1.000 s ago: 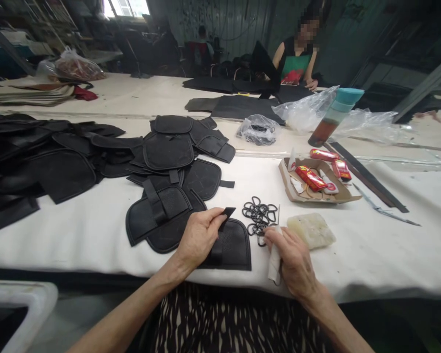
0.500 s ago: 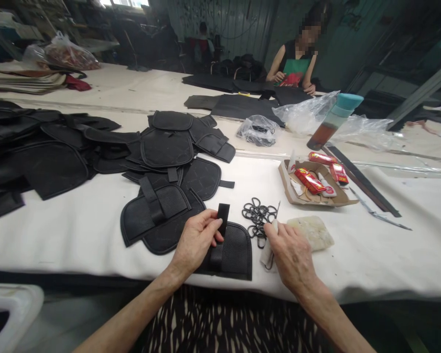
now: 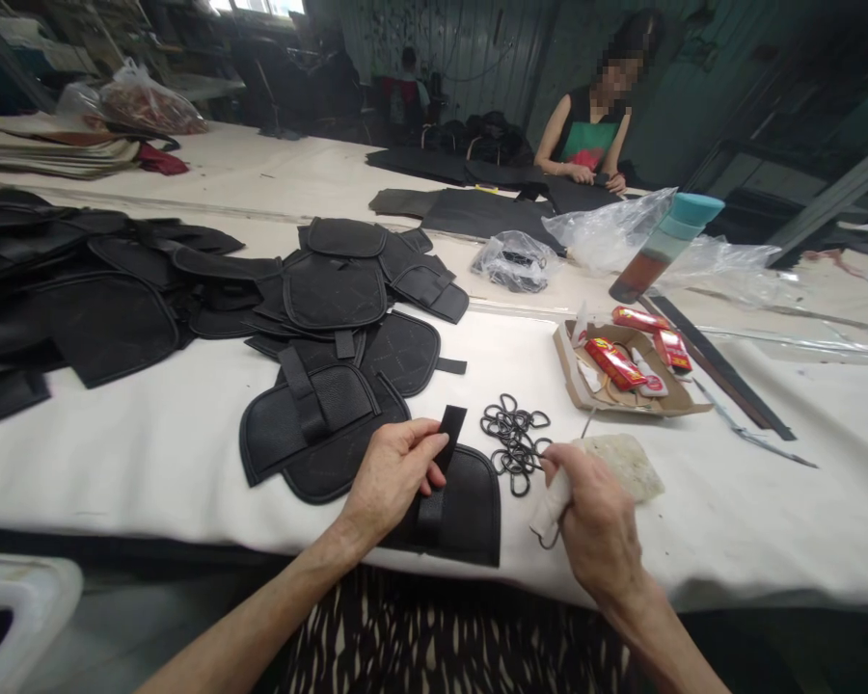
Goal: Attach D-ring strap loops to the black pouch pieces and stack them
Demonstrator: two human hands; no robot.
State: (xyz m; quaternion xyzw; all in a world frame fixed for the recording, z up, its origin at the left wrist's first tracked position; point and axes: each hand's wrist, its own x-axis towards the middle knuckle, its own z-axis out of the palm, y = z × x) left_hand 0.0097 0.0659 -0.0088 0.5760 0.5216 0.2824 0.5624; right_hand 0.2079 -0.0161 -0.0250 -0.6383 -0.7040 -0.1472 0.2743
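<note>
My left hand (image 3: pixel 397 472) pinches the upright end of a black strap (image 3: pixel 454 429). That strap belongs to a black leather panel (image 3: pixel 474 506) at the table's front edge, partly hidden under the hand. My right hand (image 3: pixel 600 511) is closed around an awl (image 3: pixel 554 506), whose handle is wrapped in pale material and whose thin metal point rises above the fist. Its fingertips are at the right edge of a small heap of black D-rings (image 3: pixel 510 429), seemingly touching one ring. Just behind this hand lies a whitish block (image 3: pixel 633 467).
Several black panels (image 3: pixel 333 280) are piled to the left. A cardboard tray (image 3: pixel 571 371) holds red boxes and small white tubes. Behind it stand a tilted bottle (image 3: pixel 651 255) and plastic bags (image 3: pixel 517 260). Across the table (image 3: pixel 209 472), a person (image 3: pixel 585 135) handles black material.
My right hand has moved right with the awl, from over the D-rings to their right edge. The strap end in my left hand leans further right. The person opposite has brought both hands together.
</note>
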